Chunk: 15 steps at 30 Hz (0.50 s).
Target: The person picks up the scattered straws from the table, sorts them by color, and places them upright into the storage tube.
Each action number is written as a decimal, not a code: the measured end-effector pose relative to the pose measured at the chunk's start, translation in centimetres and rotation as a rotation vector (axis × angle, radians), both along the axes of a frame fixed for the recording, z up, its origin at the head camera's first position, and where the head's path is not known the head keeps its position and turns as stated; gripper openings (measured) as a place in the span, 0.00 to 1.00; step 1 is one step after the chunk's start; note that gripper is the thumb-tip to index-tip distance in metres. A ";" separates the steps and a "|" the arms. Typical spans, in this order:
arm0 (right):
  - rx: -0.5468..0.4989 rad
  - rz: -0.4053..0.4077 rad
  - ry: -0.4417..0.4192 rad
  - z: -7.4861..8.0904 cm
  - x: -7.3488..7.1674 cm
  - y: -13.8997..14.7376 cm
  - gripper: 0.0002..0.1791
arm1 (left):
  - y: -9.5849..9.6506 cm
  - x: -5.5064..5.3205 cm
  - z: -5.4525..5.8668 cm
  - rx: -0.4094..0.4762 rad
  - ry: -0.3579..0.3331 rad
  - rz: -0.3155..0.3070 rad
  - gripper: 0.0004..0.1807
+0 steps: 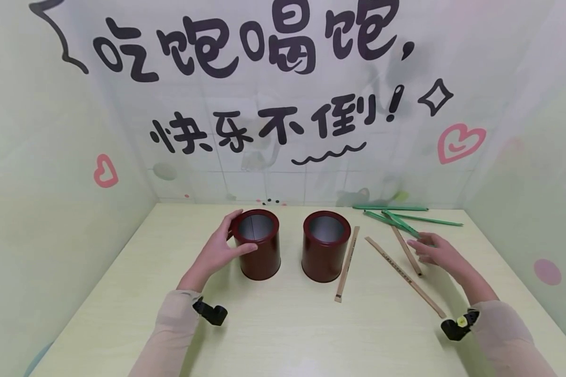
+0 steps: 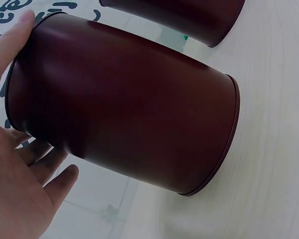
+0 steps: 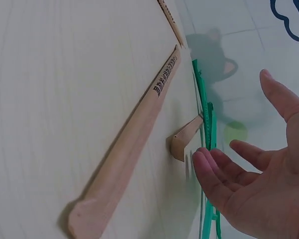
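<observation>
My left hand (image 1: 219, 251) holds a dark red, open-topped can (image 1: 260, 256) on the table, thumb at the front of its rim and fingers round the far side. In the left wrist view the can (image 2: 124, 104) fills the middle, with several fingers curved along it. A second matching can (image 1: 325, 256) stands to its right. My right hand (image 1: 436, 254) hovers over the right side with loosely bent fingers, beside several green wrapped straws (image 1: 401, 222). In the right wrist view nothing shows between its thumb and fingers (image 3: 212, 184). Brown paper-wrapped straws (image 1: 405, 277) lie close to it.
One brown straw (image 1: 346, 267) lies right beside the second can. The pale wooden table (image 1: 283, 330) meets a printed wall covering (image 1: 283, 183) at the back, and side walls (image 1: 537, 209) rise left and right. A black camera (image 1: 457, 327) sits on each wrist.
</observation>
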State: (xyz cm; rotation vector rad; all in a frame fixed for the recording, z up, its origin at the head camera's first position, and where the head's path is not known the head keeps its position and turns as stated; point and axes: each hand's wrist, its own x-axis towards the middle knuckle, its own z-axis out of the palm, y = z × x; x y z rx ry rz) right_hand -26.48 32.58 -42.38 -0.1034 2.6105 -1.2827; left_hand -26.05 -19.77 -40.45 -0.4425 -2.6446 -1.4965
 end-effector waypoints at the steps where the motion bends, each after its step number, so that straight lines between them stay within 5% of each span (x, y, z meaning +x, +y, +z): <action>1: -0.016 -0.008 -0.030 -0.2 0.0 0.2 0.45 | 0.1 0.0 0.0 -0.001 0.001 0.004 0.51; 8: -0.134 -0.039 -0.123 -1.4 -0.2 1.4 0.37 | 0.5 -0.2 0.0 -0.011 -0.015 0.029 0.50; 15: 0.221 -0.063 0.002 -1.3 -0.6 0.7 0.23 | 0.5 -0.4 -0.5 0.010 -0.026 0.034 0.47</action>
